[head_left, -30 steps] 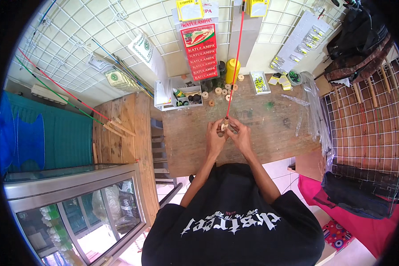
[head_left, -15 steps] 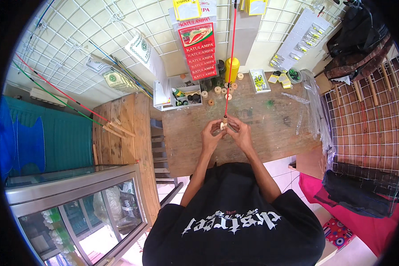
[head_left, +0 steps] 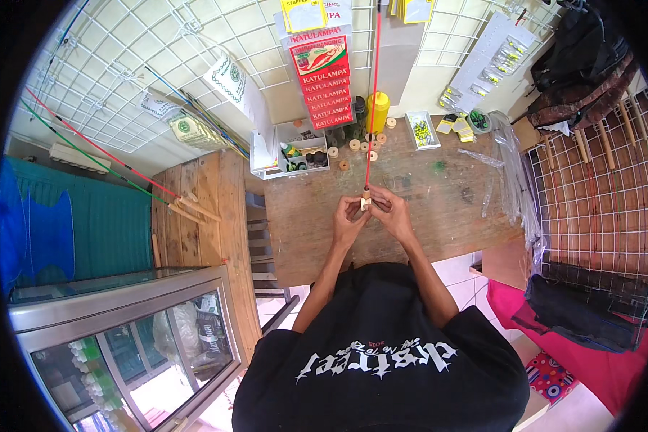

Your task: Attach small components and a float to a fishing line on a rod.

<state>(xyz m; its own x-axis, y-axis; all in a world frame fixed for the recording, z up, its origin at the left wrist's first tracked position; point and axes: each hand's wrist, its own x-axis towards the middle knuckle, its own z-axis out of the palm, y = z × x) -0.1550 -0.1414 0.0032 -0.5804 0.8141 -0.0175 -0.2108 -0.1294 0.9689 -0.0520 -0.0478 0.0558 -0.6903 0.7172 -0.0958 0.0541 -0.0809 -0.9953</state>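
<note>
Both hands met over the middle of the wooden workbench (head_left: 417, 216), just in front of the person's chest. The left hand (head_left: 349, 219) and the right hand (head_left: 392, 214) were each curled, fingertips pinched inward on the pale butt end (head_left: 366, 200) of a thin red rod (head_left: 371, 108). That butt sat between the 2 hands, touching the fingers of both, while the rod rose straight away from them, past the far edge of the bench and up along the white wire grid wall (head_left: 158, 65). How firmly either hand clamped the butt could not be told at this size, but both were closed around it rather than spread. Beyond the hands, well apart from them, small wooden spools (head_left: 354, 145) lay scattered near a white compartment tray (head_left: 295, 155) and a yellow bottle (head_left: 378, 109). A small clear box of yellow-green bits (head_left: 420, 130) stood to the right of the bottle. To the person's left, 2 more rods, 1 red (head_left: 101, 151) and 1 green (head_left: 79, 147), leaned across the grid above a glass display case (head_left: 122, 338).
</note>
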